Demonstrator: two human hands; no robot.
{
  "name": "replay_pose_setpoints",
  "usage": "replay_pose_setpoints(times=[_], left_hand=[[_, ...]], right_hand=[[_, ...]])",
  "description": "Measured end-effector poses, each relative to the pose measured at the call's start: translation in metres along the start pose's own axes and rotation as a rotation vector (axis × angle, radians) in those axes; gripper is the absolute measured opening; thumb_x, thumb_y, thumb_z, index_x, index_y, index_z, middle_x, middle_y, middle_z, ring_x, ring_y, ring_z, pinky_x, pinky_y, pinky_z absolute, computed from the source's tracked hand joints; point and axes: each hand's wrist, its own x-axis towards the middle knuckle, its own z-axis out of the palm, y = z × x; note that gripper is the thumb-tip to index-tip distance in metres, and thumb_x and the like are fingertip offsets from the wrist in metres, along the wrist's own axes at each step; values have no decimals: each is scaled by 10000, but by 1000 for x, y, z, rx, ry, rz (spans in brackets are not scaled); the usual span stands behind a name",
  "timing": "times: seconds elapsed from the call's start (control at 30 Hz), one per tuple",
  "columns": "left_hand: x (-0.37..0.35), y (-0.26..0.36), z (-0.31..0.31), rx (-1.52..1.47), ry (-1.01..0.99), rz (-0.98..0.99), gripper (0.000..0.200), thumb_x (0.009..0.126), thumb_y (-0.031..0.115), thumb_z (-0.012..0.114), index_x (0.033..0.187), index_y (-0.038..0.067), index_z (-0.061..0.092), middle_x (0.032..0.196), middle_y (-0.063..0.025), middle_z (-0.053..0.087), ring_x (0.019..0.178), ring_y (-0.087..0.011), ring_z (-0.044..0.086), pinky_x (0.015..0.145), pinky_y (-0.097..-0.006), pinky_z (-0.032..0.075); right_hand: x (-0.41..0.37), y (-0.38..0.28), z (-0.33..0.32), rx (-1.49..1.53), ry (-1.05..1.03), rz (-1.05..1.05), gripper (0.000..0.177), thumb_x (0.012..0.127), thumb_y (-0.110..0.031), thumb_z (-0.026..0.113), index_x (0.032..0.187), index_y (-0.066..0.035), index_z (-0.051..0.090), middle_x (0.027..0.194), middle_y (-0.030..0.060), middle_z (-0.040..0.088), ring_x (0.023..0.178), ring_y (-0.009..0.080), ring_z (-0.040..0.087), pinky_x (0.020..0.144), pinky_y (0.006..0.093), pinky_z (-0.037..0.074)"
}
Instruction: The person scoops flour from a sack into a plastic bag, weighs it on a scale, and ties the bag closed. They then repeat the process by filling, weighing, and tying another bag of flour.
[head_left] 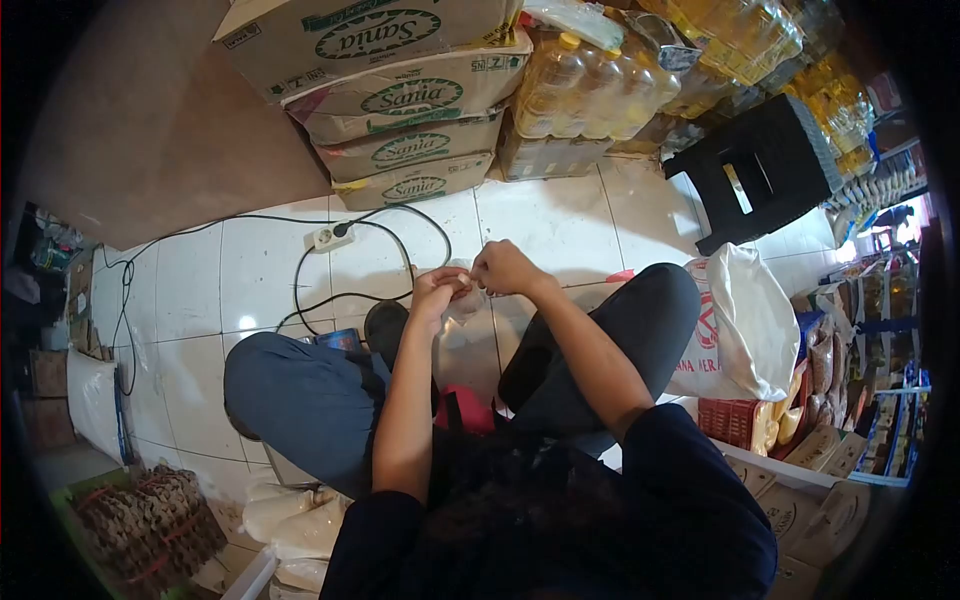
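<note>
Both my hands meet in front of my bent legs, above the white tiled floor (190,290). A small clear plastic bag (466,305) hangs below the fingers, and its contents are too faint to make out. My left hand (436,294) has its fingers closed round the gathered top of this bag. Pinched at the same spot, my right hand (503,268) touches the bag's neck from the other side, knuckles up. What lies between the fingertips is mostly hidden.
Stacked cartons (410,95) and bottles of yellow oil (585,85) stand ahead. A black stool (755,175) and a white sack (745,320) are at the right. A black cable (300,285) runs to a socket block (333,238). Filled bags (295,520) lie at lower left.
</note>
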Motion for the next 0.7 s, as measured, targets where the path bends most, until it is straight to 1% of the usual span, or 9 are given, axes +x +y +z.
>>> replay_pose_setpoints(times=[0.03, 0.07, 0.1, 0.13, 0.23, 0.37, 0.47, 0.57, 0.7], left_hand=[[4, -4, -2, 36, 6, -13, 171, 822, 25, 662, 987, -14, 643, 879, -82, 683, 765, -147, 659, 712, -246, 536], [5, -10, -3, -18, 43, -46, 169, 814, 16, 660, 979, -14, 642, 864, -79, 684, 744, -149, 659, 696, -250, 536], [7, -10, -2, -10, 53, -28, 169, 814, 15, 660, 980, -13, 643, 865, -79, 684, 744, -148, 659, 697, -250, 536], [7, -11, -1, -3, 62, -12, 169, 814, 14, 660, 980, -12, 644, 865, -79, 684, 745, -147, 659, 698, -250, 536], [6, -12, -3, 17, 74, -5, 164, 816, 13, 660, 978, -7, 645, 865, -76, 683, 751, -147, 660, 702, -249, 537], [5, -11, -4, 38, 85, 26, 143, 831, 19, 655, 972, -5, 655, 865, -73, 683, 751, -140, 656, 697, -247, 531], [-4, 4, 7, 225, 94, 62, 130, 845, 30, 649, 967, -13, 664, 865, -75, 683, 747, -129, 647, 685, -245, 522], [-1, 1, 4, 374, 87, 164, 128, 854, 39, 644, 964, -18, 673, 861, -74, 682, 750, -121, 638, 674, -244, 513], [-2, 1, 2, 382, 149, 177, 127, 852, 34, 640, 961, -21, 675, 869, -76, 682, 776, -122, 635, 691, -245, 509]], right_hand=[[3, 9, 8, -43, 36, -58, 138, 727, -80, 601, 756, -12, 717, 633, 131, 665, 545, 225, 658, 610, 315, 540], [6, 18, 15, -86, 73, -116, 136, 725, -75, 598, 751, -13, 716, 635, 129, 666, 543, 219, 659, 609, 310, 539], [6, 17, 15, -127, 109, -172, 134, 723, -69, 595, 746, -13, 715, 636, 127, 667, 542, 214, 659, 607, 305, 539], [9, 18, 12, -14, 29, -89, 132, 720, -50, 594, 764, -13, 713, 653, 121, 670, 546, 196, 663, 604, 292, 539], [7, 12, 2, 83, 11, -31, 139, 730, -42, 600, 807, -7, 710, 670, 120, 674, 543, 188, 662, 593, 288, 539], [9, 9, 1, 34, 15, -89, 137, 753, -27, 594, 839, -3, 699, 647, 107, 666, 530, 164, 655, 545, 289, 518], [9, 2, -1, 85, -45, -12, 165, 734, -23, 603, 875, -6, 687, 639, 105, 659, 533, 169, 651, 541, 294, 510], [9, 0, -3, 142, -49, -40, 204, 718, -20, 619, 913, -15, 678, 656, 100, 659, 586, 166, 656, 573, 290, 510], [3, 0, 1, 65, 15, -210, 206, 717, -22, 639, 919, -27, 680, 691, 109, 662, 654, 190, 657, 621, 306, 509]])
